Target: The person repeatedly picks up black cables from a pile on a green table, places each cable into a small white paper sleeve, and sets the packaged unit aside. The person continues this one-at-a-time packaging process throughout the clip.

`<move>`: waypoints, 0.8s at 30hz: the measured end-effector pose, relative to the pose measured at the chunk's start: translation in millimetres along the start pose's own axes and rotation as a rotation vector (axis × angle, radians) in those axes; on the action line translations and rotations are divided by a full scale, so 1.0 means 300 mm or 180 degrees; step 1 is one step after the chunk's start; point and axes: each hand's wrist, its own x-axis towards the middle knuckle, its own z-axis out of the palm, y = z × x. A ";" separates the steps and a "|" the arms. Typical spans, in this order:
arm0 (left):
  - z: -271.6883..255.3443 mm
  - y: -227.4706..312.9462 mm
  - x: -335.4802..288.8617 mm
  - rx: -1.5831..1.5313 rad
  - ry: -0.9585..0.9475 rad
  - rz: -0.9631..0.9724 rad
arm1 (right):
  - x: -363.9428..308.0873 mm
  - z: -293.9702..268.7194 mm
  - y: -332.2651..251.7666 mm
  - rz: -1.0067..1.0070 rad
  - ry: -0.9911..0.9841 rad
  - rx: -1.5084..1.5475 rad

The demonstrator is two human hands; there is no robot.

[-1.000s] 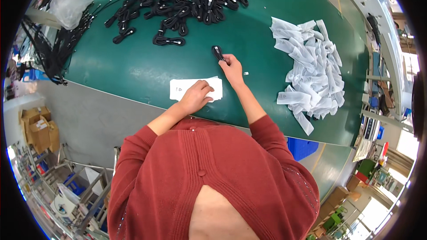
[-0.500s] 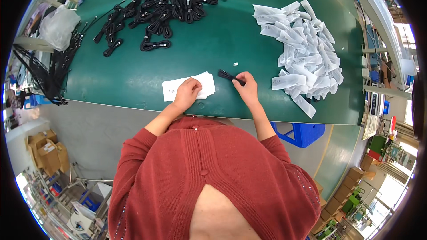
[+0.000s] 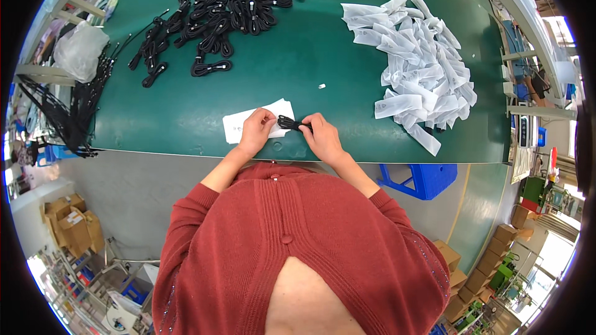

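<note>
My right hand grips a coiled black cable, fingers closed round one end; its free end points left, at the right edge of the white bags. My left hand is on that stack, thumb and fingertips close together; can't tell if a bag is pinched between them. Stack lies near the front edge of the green table. Black cable pile far left, heap of whitish packets to the right. Small white piece beyond my right hand.
</note>
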 end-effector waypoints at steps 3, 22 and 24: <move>0.002 0.011 0.000 -0.0035 -0.0021 0.0075 | -0.015 0.008 0.014 -0.0131 0.0027 -0.0040; -0.067 0.235 0.055 -0.0116 -0.0204 0.0904 | 0.042 -0.034 -0.112 -0.0232 0.0637 0.1844; -0.058 0.261 0.066 -0.1027 -0.0517 0.0499 | 0.065 -0.073 -0.149 -0.0235 0.0826 0.1537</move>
